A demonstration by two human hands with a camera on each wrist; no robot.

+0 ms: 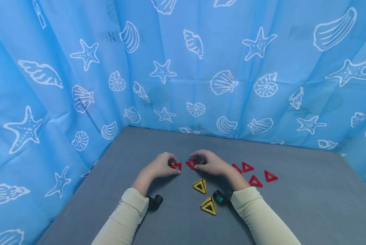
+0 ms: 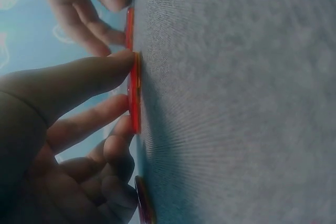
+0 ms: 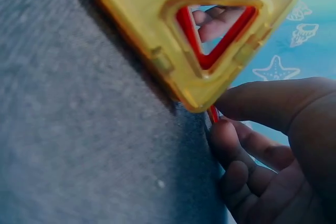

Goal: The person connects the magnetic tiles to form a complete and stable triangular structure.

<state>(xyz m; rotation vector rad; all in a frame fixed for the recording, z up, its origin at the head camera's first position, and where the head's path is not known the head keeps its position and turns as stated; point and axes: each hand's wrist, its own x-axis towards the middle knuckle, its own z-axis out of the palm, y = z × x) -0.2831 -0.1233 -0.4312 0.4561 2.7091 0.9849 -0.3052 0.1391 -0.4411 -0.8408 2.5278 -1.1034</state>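
Note:
My left hand (image 1: 164, 166) pinches a flat red triangular frame tile (image 1: 178, 166) at the table surface; in the left wrist view the thumb and fingertips are on the edge of this tile (image 2: 135, 93). Facing it, my right hand (image 1: 212, 163) pinches a second red triangle tile (image 1: 191, 164) between thumb and finger. A small gap separates the two tiles in the head view. Close to the left hand's curled fingers, another dark red piece (image 2: 144, 200) shows at the bottom of the left wrist view.
Two yellow-and-red triangular pieces, one farther (image 1: 200, 186) and one nearer (image 1: 209, 206), stand between the forearms. Several red triangle tiles (image 1: 255, 181) lie right of the right wrist on the grey table (image 1: 308, 190). Behind hangs a blue shell-print curtain (image 1: 176, 92).

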